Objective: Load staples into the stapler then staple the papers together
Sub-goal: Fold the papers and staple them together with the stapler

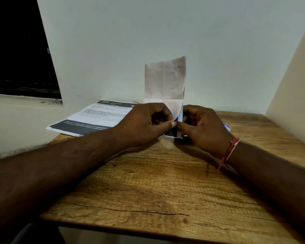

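A folded sheet of paper (165, 81) stands upright at the far middle of the wooden table (165, 191), its lower edge pinched between both hands. My left hand (144, 124) grips the bottom from the left with thumb and forefinger. My right hand (202, 125) closes on it from the right. A dark object with a bit of blue (180, 138) shows under my right hand; I cannot tell if it is the stapler. A printed sheet with dark bands (93, 118) lies flat at the far left, overhanging the table's edge.
A white wall stands close behind the table and another on the right. A ledge and a dark window are at the left. A small white and blue object (226, 126) peeks out behind my right hand. A red thread band (229, 152) circles my right wrist.
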Demonstrator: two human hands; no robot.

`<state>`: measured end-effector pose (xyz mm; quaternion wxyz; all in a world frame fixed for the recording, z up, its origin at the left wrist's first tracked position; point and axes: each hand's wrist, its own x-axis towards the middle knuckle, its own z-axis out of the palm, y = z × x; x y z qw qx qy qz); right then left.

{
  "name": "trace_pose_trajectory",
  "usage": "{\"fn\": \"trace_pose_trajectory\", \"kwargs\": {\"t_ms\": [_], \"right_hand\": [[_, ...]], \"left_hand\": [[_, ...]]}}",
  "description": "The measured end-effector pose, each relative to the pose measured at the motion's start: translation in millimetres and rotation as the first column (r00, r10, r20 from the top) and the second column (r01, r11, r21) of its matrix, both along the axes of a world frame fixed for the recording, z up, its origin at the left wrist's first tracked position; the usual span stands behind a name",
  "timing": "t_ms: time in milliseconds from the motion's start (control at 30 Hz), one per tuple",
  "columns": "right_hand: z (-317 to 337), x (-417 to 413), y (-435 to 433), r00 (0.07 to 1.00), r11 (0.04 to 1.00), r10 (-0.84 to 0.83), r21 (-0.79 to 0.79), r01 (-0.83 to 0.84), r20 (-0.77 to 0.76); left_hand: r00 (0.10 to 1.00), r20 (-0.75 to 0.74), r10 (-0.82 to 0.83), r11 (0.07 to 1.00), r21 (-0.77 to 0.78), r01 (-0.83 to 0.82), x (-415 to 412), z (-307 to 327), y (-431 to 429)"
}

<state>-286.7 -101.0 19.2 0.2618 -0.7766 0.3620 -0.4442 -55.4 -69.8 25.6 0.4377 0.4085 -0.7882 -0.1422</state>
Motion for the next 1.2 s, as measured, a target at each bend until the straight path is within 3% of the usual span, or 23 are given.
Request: {"fn": "trace_pose_trajectory", "kwargs": {"t_ms": [667,1200], "right_hand": [[5.4,1.5,7.3,0.999,0.999,0.025,0.022,-0.026,0.035],[4.8,3.2,6.2,0.998,0.999,-0.050,0.017,0.050,0.031]], "left_hand": [[0.999,0.030,0.016,1.000,0.005,-0.016,0.2,2.8,1.2],[0.999,-0.012,0.037,0.999,-0.006,-0.037,-1.7,1.3,-2.2]]}}
